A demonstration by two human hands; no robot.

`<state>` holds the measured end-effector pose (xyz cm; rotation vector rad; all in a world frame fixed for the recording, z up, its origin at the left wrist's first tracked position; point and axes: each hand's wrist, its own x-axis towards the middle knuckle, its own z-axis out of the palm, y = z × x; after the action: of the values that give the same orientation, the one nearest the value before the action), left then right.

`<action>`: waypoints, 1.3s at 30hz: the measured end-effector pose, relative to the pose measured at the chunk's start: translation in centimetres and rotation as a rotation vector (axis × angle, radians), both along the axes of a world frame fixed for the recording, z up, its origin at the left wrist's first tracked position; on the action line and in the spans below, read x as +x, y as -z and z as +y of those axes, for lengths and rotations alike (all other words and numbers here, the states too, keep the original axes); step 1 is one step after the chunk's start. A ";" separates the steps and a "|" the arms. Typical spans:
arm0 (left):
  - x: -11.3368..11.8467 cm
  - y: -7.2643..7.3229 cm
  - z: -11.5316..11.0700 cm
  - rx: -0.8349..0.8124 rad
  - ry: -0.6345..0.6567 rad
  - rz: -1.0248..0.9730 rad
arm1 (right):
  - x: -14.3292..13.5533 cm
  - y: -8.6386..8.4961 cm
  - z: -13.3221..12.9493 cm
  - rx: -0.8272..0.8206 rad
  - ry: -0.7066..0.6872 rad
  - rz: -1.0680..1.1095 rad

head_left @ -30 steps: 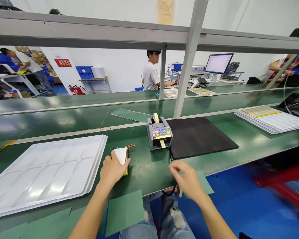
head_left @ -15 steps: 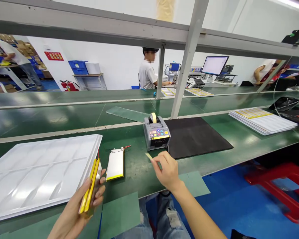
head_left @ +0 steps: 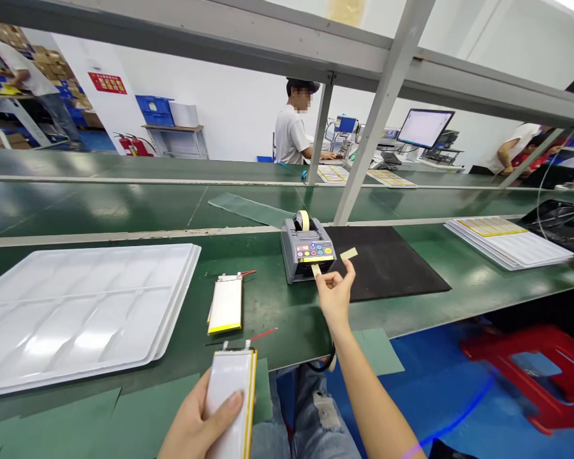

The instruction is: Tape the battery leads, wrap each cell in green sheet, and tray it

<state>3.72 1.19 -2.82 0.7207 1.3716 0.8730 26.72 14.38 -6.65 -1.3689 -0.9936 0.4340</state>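
Note:
My left hand (head_left: pixel 201 417) is closed round a pair of flat pouch battery cells (head_left: pixel 230 389), white face up with yellow edges, their tabs and red wire pointing away from me. My right hand (head_left: pixel 335 290) is at the front of a grey tape dispenser (head_left: pixel 291 264). Its fingers grip a short strip of tape (head_left: pixel 316 270) coming from the slot. A second tape piece (head_left: pixel 349 254) clings to the raised index fingertip. Behind my left hand, more white pouch cells (head_left: pixel 226 303) lie stacked on the green bench.
Stacked white plastic trays (head_left: pixel 90 306) lie at left. A black mat (head_left: pixel 397 264) is right of the dispenser, with more trays (head_left: pixel 509 242) beyond. A slanted grey post (head_left: pixel 382 115) rises behind. A red stool (head_left: pixel 530 370) stands at right. A co-worker (head_left: pixel 291 131) sits across the bench.
My right hand has moved up to the dispenser and gripped another tape strip. My left hand has moved right and turned the cells from edge-on to white face up.

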 end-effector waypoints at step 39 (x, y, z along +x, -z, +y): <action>1.4 -1.4 -2.5 0.174 0.730 0.384 | -1.9 -7.4 -9.1 -0.485 -1.182 -0.640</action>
<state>5.12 -1.27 -1.41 1.4626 1.2207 0.2729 24.79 5.31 0.70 -1.2157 -2.3408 1.2055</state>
